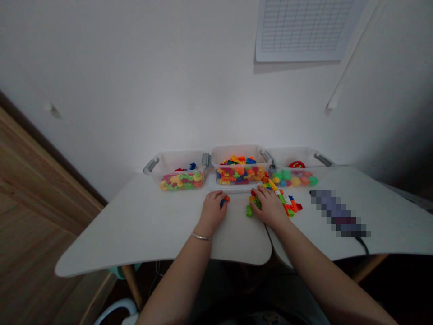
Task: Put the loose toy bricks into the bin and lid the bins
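In front of the middle bin, the left hand curls half-closed fingers around blue and orange pieces, while the right hand arches over green bricks, its grip unclear, where a careless sweep could drop some through the table seam.

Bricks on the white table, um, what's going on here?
A person is handling small plastic bricks at a white table. The left hand has a small blue and orange piece at its fingers, while the right hand is over loose bricks, with a green brick beside it. Behind the hands, three clear bins of colourful pieces stand in a row along the wall.
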{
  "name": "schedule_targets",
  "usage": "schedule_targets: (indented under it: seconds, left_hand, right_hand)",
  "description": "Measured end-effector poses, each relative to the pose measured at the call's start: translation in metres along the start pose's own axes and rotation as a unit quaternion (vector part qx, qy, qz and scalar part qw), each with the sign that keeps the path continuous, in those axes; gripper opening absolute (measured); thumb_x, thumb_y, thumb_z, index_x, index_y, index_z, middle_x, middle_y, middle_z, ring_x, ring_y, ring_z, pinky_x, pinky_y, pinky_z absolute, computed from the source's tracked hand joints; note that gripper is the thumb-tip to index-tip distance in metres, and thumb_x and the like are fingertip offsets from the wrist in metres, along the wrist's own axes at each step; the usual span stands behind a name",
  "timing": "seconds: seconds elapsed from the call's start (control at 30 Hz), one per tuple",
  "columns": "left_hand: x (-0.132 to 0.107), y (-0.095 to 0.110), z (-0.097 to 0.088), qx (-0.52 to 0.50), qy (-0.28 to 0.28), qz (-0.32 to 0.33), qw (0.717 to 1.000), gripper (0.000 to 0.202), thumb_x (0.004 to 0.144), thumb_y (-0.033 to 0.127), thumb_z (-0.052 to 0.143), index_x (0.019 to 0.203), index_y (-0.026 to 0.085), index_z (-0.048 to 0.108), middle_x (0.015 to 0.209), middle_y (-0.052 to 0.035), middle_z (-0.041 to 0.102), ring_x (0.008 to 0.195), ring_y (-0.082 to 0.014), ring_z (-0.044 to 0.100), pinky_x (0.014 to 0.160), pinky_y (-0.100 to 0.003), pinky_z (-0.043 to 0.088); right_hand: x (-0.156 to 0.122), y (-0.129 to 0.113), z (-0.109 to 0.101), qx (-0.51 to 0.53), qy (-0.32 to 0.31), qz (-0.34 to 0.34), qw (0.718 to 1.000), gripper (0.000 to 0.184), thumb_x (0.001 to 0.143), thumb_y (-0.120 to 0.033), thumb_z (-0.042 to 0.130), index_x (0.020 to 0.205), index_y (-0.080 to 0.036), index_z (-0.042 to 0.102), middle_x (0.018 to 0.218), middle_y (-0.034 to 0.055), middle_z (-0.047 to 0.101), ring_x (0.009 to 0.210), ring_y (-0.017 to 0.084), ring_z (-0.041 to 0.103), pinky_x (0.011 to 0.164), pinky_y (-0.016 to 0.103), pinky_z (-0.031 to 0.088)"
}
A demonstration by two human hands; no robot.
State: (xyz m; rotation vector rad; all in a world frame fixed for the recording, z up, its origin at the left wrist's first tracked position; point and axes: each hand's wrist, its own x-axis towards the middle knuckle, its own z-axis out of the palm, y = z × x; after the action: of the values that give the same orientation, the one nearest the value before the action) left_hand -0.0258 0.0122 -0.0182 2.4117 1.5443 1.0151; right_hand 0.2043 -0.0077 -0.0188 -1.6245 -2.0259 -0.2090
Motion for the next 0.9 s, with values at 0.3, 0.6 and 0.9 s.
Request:
schedule_targets:
  seconds: [0.3, 0.6, 0.9]
  left_hand:
    - [0.001, 0.004, 0.000, -0.001, -0.006, 0.020, 1.000, 0.026, 0.081, 0.018, 0.057, 0.106, 0.020, 0.064, 0.113, -0.0084, 0.063, 0.110, -0.0229, 0.054, 0.102, -0.043, 0.041]
    - [0.000, 0.013, -0.006, 0.019, -0.021, 0.065, 0.997, 0.034, 0.083, 0.024, 0.056, 0.116, 0.020, 0.062, 0.121, -0.0084, 0.060, 0.115, -0.0235, 0.051, 0.104, -0.044, 0.038]
    - [-0.002, 0.022, -0.014, 0.051, -0.069, 0.095, 0.992, 0.036, 0.084, 0.032, 0.059, 0.119, 0.028, 0.062, 0.130, -0.0056, 0.056, 0.121, -0.0257, 0.045, 0.110, -0.052, 0.026]
  right_hand:
    - [0.004, -0.031, 0.005, 0.021, -0.027, 0.004, 0.999, 0.039, 0.088, -0.035, 0.048, 0.120, -0.015, 0.058, 0.128, 0.0170, 0.055, 0.115, 0.032, 0.050, 0.101, 0.053, 0.034]
    - [0.013, -0.037, -0.001, 0.020, -0.033, 0.031, 0.999, 0.041, 0.088, -0.036, 0.046, 0.122, -0.015, 0.057, 0.128, 0.0119, 0.057, 0.116, 0.028, 0.050, 0.103, 0.045, 0.032]
    - [-0.007, -0.003, -0.017, -0.017, -0.067, 0.038, 0.997, 0.054, 0.084, -0.044, 0.052, 0.129, -0.014, 0.052, 0.131, 0.0130, 0.055, 0.119, 0.029, 0.048, 0.101, 0.042, 0.035]
